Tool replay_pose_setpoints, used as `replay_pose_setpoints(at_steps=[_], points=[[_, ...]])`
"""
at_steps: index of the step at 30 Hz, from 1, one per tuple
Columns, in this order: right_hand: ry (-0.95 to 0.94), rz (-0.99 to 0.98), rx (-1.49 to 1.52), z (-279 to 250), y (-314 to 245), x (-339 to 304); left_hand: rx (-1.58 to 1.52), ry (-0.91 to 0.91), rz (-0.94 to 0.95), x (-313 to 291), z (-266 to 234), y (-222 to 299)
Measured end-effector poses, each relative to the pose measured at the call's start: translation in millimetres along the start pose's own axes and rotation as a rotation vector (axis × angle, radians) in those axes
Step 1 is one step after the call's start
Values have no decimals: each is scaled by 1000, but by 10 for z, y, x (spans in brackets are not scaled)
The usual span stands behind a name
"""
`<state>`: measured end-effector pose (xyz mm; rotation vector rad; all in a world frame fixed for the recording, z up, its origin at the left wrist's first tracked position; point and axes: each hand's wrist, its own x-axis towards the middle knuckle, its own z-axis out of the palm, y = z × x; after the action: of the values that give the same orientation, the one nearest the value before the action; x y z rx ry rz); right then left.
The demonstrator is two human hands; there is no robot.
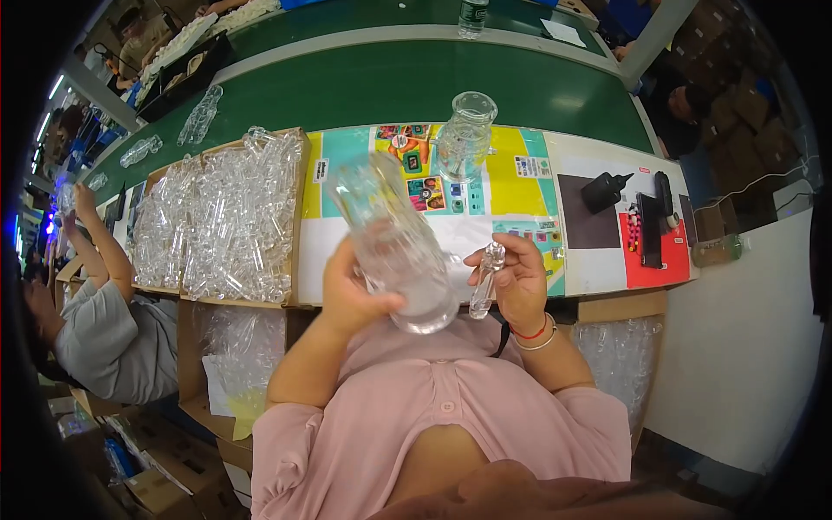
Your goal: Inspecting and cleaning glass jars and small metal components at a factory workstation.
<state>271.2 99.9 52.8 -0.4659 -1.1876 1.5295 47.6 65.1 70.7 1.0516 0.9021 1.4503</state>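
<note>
My left hand (pixel 347 290) is wrapped round a large clear vase-like vessel (pixel 394 247), tilted in front of my chest and blurred. Beside its base, my right hand (pixel 523 290) holds a small clear tube-like piece (pixel 485 286) between thumb and fingers, with a faceted knob at its upper end. A second clear vessel (pixel 468 143) of curvy shape stands upright beyond my hands on the printed colourful sheet (pixel 524 186). Left of my hands, an open cardboard box (pixel 301 217) is heaped with small clear tube-like pieces (pixel 238 212).
At the right lie a black nozzle bottle (pixel 604 191), a black flat object (pixel 648 230) and a clear bottle (pixel 721 250). Clear vessels (pixel 201 115) lie on the green table (pixel 329 95). A water bottle (pixel 472 19) stands at the back. A co-worker (pixel 113 329) sits at the left.
</note>
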Motion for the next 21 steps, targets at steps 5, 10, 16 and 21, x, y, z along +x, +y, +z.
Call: replay_pose_setpoints(at_steps=[5, 10, 16, 21], points=[[-144, -67, -134, 100, -10, -51, 75, -38, -23, -211, 118, 58], [-133, -76, -181, 158, -49, -112, 171, -63, 25, -270, 85, 80], [-120, -85, -228, 197, -92, -187, 243, -55, 88, -307, 71, 103], [-122, -182, -556, 124, -89, -247, 436, -47, 148, -303, 74, 171]])
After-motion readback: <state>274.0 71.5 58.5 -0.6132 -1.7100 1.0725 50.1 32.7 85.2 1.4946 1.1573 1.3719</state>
